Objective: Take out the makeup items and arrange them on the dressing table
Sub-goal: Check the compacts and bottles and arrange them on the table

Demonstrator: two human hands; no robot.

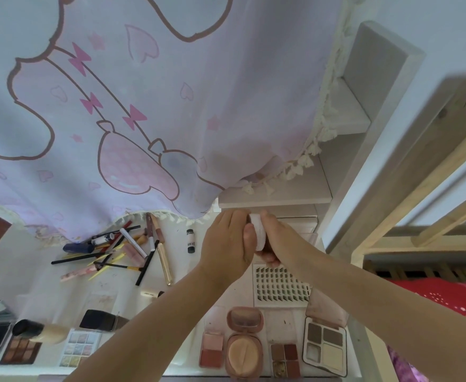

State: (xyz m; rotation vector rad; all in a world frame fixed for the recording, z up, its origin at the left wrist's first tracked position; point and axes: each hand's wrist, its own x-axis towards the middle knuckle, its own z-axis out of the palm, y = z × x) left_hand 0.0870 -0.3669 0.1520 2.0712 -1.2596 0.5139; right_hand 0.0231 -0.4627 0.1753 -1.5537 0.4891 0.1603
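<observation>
My left hand [227, 241] and my right hand [277, 238] meet at the back of the white dressing table [47, 285], both gripping a small white jar [260, 231] held between them. Below the hands lies a white card of false lashes [280, 285]. Along the front edge sit an open powder compact [244, 343], a blush palette [212, 348], a small eyeshadow quad [285, 359] and an open four-pan palette [325, 346]. A heap of pencils, brushes and lip tubes [116, 249] lies at the middle left.
A black-and-white stick [190, 241] lies alone near the curtain. A pale printed curtain [143, 106] hangs over the table's back. White shelves [295, 188] rise at the right. More palettes [22, 351] and a foundation bottle [41, 330] sit front left. A red bed [446, 299] is at the right.
</observation>
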